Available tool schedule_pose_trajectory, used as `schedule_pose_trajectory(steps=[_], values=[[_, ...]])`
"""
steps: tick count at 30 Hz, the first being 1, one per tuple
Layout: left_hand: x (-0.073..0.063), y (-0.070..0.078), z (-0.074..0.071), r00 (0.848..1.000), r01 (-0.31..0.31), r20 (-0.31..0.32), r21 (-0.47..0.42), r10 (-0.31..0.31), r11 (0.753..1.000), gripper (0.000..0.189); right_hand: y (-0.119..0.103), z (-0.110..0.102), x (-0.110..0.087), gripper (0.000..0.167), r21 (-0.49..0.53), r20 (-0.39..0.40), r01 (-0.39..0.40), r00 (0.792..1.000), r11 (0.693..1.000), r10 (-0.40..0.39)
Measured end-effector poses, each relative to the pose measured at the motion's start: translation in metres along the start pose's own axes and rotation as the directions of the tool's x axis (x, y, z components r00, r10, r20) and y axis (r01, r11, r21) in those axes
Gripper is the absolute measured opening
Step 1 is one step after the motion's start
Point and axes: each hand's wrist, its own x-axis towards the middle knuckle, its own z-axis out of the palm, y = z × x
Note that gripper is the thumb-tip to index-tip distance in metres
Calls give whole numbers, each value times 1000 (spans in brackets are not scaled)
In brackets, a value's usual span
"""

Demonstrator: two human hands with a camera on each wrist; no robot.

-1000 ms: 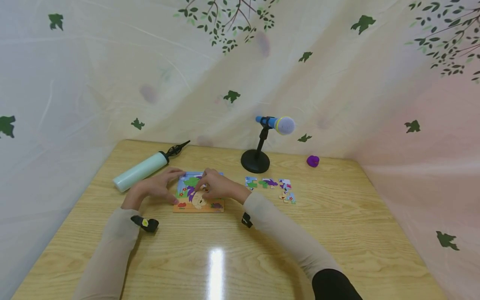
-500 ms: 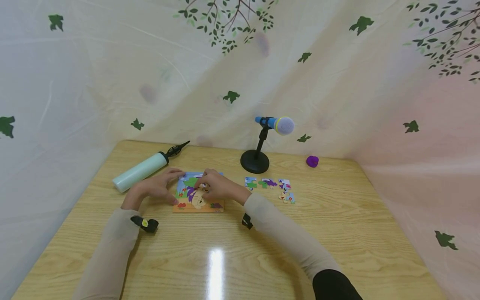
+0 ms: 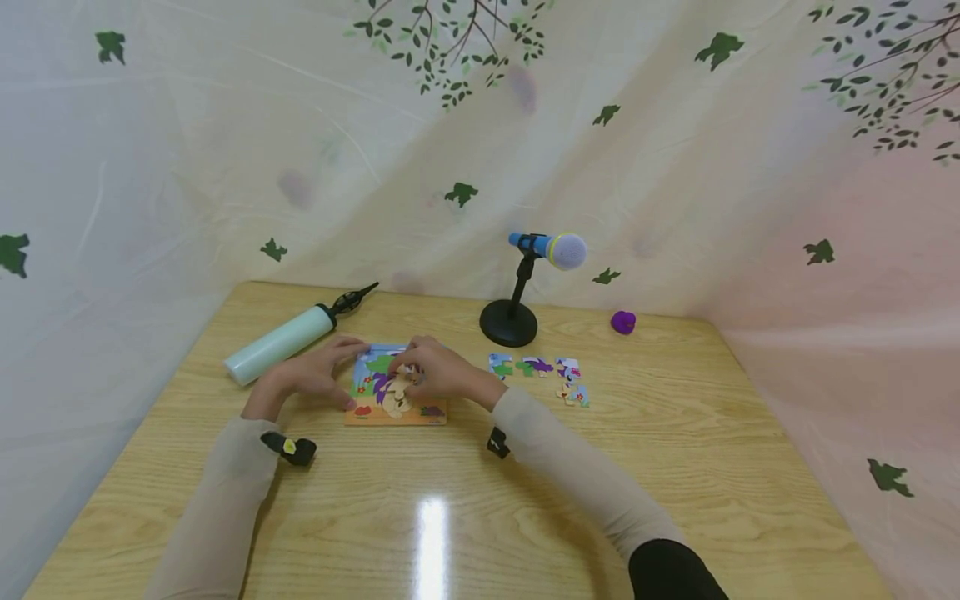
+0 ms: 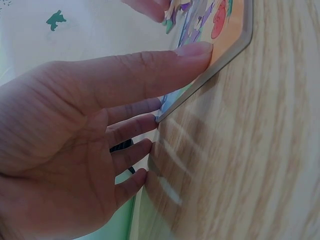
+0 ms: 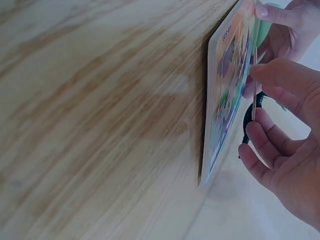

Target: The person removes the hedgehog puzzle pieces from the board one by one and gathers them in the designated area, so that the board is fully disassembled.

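Observation:
A jigsaw puzzle board point(image 3: 397, 419) with a colourful cartoon picture and an orange lower border lies on the wooden table. My left hand point(image 3: 318, 375) is at its left side. In the left wrist view the thumb point(image 4: 195, 55) rests on the board's corner, with the other fingers extended along the edge. Over the middle of the board my right hand point(image 3: 442, 371) pinches a thin puzzle piece point(image 5: 255, 92), seen edge-on in the right wrist view and raised off the board. The fingers hide part of the picture. Several loose puzzle pieces point(image 3: 536, 367) lie to the right.
A pale green hand pump point(image 3: 281, 343) lies behind the left hand. Behind the loose pieces, a blue toy microphone point(image 3: 551, 248) stands on a black round base point(image 3: 508, 323). A small purple object point(image 3: 623, 322) sits near the far edge, before a leaf-printed curtain point(image 3: 300, 150).
My right hand has shifted slightly to the right, and the pinched piece looks turned over the printed figure. The left hand keeps its place on the board.

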Motion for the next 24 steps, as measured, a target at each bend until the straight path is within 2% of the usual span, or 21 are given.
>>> schedule_pose_trajectory(steps=[7, 16, 24], values=[[0, 1, 0, 1000, 12, -5, 3, -12, 1000, 104, 8, 0, -7, 38, -37, -25, 11, 1000, 999, -12], [2, -3, 1, 1000, 13, -13, 26, -12, 1000, 106, 18, -3, -28, 39, -80, -92, -4, 996, 997, -3], [1, -1, 2, 1000, 0, -18, 13, 0, 1000, 105, 26, -9, -53, 37, -43, -130, 14, 991, 999, -19]])
